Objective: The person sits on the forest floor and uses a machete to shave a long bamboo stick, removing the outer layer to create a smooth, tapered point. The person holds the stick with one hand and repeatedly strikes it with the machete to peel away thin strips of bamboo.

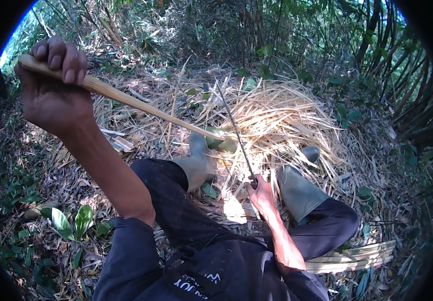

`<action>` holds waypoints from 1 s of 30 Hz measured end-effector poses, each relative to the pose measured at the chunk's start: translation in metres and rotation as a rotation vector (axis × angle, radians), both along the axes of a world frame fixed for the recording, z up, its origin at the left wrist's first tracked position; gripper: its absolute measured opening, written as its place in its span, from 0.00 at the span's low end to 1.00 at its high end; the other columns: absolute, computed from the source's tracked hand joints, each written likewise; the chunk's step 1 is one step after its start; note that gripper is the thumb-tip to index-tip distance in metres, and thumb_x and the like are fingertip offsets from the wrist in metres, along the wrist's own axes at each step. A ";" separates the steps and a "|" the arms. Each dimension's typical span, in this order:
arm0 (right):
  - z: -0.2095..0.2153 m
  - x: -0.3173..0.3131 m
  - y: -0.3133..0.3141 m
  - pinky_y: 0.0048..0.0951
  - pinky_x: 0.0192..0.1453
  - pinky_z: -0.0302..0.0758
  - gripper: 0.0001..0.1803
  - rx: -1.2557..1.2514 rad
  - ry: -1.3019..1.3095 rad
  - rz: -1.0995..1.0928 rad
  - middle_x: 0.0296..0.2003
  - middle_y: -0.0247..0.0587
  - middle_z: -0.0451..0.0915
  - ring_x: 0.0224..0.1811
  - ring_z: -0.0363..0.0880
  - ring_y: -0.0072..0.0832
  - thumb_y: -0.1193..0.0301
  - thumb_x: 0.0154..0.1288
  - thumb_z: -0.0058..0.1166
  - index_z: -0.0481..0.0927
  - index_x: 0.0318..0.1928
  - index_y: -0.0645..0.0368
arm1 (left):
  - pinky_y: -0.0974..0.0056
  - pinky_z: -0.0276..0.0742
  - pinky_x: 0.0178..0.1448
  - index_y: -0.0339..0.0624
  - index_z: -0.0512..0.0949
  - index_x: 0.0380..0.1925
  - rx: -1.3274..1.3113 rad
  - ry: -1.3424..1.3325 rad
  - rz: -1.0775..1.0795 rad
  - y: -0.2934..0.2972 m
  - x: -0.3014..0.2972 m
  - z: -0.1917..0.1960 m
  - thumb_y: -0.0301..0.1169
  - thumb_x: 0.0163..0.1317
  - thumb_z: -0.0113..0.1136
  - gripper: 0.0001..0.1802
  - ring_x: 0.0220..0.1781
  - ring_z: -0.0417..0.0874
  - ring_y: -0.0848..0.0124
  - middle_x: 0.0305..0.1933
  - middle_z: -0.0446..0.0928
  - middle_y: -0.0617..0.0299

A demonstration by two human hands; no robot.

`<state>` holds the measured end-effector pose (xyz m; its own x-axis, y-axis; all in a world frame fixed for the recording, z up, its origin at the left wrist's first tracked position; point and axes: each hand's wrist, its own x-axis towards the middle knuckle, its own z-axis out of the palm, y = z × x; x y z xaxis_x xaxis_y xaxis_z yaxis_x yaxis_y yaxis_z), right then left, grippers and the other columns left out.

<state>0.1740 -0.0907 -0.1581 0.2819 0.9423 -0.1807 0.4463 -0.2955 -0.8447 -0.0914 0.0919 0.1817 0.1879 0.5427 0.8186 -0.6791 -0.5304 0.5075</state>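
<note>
Raised at the upper left, my left hand (53, 103) is closed around one end of a long pale bamboo strip (141, 104). The strip slants down to the right, and its far end comes down near my boots. Low in front of me, my right hand (261, 194) grips a long thin dark blade, apparently a machete (235, 129) seen nearly edge-on. Its tip points up and away, and it passes close to the strip's lower end; I cannot tell whether they touch. The handle is mostly hidden in my fingers.
A heap of pale bamboo shavings (286, 113) lies beyond my left boot (194, 163) and right boot (296, 188). Several split bamboo lengths (352, 258) rest by my right thigh. Green leaves (82, 220) grow at the left; dense bamboo stems (377, 40) stand behind.
</note>
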 end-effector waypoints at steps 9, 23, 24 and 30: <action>0.049 -0.072 0.003 0.43 0.29 0.74 0.10 0.277 -0.043 0.222 0.23 0.54 0.77 0.25 0.79 0.49 0.70 0.59 0.56 0.73 0.38 0.62 | 0.78 0.48 0.10 0.40 0.67 0.27 -0.001 -0.157 0.730 -0.064 0.031 -0.019 0.46 0.69 0.34 0.22 0.09 0.50 0.84 0.16 0.56 0.68; 0.053 -0.070 0.000 0.38 0.29 0.76 0.08 0.080 0.035 0.268 0.23 0.54 0.79 0.25 0.81 0.45 0.74 0.58 0.56 0.74 0.36 0.64 | 0.81 0.52 0.10 0.43 0.66 0.28 0.149 -0.067 0.467 -0.087 0.001 -0.040 0.54 0.68 0.36 0.25 0.09 0.56 0.86 0.17 0.60 0.71; 0.071 -0.077 0.000 0.39 0.29 0.76 0.08 0.130 0.067 0.273 0.23 0.54 0.78 0.25 0.81 0.45 0.74 0.57 0.56 0.74 0.36 0.64 | 0.80 0.55 0.11 0.43 0.64 0.25 0.140 -0.059 0.520 -0.089 0.002 -0.040 0.55 0.68 0.35 0.27 0.09 0.57 0.85 0.15 0.59 0.70; 0.044 -0.075 0.007 0.40 0.27 0.75 0.08 0.207 -0.008 0.297 0.22 0.51 0.78 0.23 0.79 0.47 0.73 0.56 0.57 0.73 0.35 0.61 | 0.80 0.55 0.11 0.43 0.64 0.25 0.114 -0.078 0.437 -0.085 -0.005 -0.038 0.56 0.67 0.36 0.26 0.09 0.57 0.85 0.15 0.59 0.70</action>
